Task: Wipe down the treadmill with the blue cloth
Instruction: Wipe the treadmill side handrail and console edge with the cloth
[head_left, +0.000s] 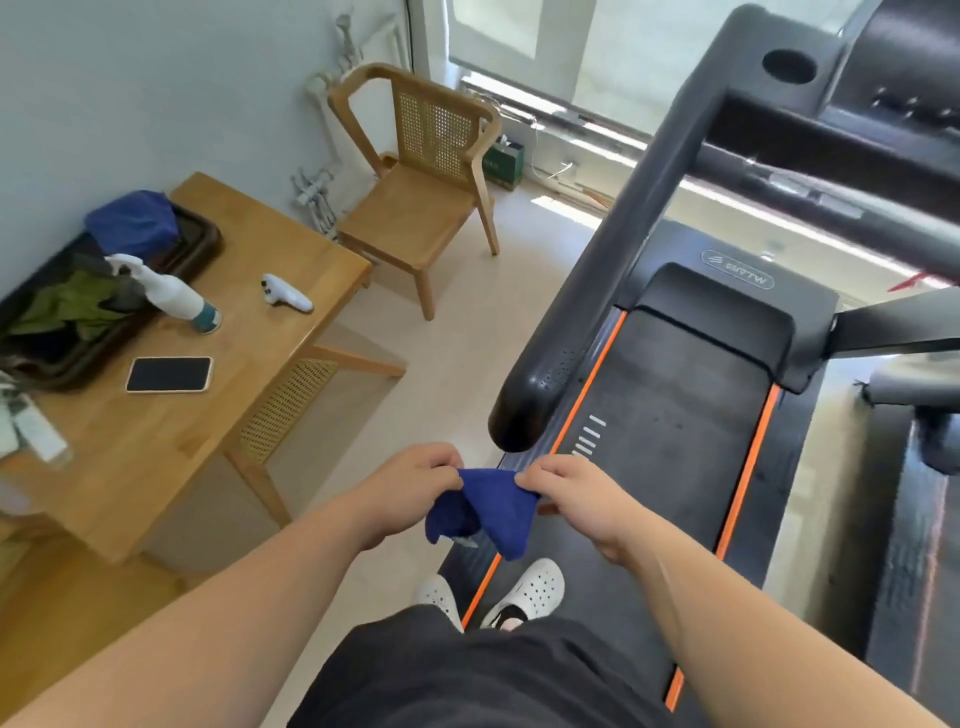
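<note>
Desk (291, 249) at left carries a tray (202, 244), spray bottle (171, 293), phone (169, 374) and controller (285, 297); chair (421, 208) beyond it. Bare floor (457, 332) lies open between desk and treadmill (675, 405). Left hand (415, 483) pinches one top corner of the cloth (493, 512); right hand (576, 499) pinches the other. Cloth hangs between them, just below the handrail (587, 312) end, over the treadmill's left orange edge.
</note>
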